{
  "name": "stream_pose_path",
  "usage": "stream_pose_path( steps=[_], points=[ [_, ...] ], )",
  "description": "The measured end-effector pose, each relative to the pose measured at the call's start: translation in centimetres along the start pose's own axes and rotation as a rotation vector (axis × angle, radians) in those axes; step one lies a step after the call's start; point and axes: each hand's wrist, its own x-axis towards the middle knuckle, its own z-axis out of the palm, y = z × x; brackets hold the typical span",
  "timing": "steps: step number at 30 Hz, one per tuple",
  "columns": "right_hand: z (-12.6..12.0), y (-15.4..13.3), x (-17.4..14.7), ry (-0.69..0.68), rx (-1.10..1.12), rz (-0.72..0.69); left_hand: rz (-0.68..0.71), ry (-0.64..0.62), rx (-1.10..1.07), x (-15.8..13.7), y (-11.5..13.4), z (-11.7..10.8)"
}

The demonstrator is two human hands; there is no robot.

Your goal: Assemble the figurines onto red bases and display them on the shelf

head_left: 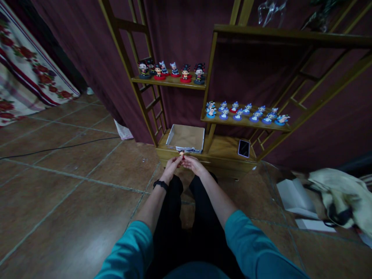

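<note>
A small figurine (pixel 181 153) with dark hair and a red lower part is held upright between my two hands, in front of the shelf's lowest board. My left hand (pixel 172 166), with a black band on its wrist, is closed on the figurine from the left. From the right, the fingers of my right hand (pixel 194 164) meet at the figurine's base. Just beyond my hands sits a shallow cardboard box (pixel 187 136), with no contents that I can make out. The figurine's lower part is partly covered by my fingers.
Black and red figurines (pixel 186 73) stand on the upper left shelf board (pixel 171 82). Several blue and white figurines (pixel 238 114) line the lower right board (pixel 247 123). A phone (pixel 243 148) lies at the bottom right. White boxes (pixel 296 197) and a pale bag (pixel 345 193) are on the floor.
</note>
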Motion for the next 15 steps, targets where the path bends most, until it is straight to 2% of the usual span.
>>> stream_pose_path(
  steps=[15],
  points=[
    [-0.14, 0.13, 0.09, -0.01, -0.044, 0.004, -0.023, 0.026, -0.019, 0.09, -0.08, 0.06]
  ],
)
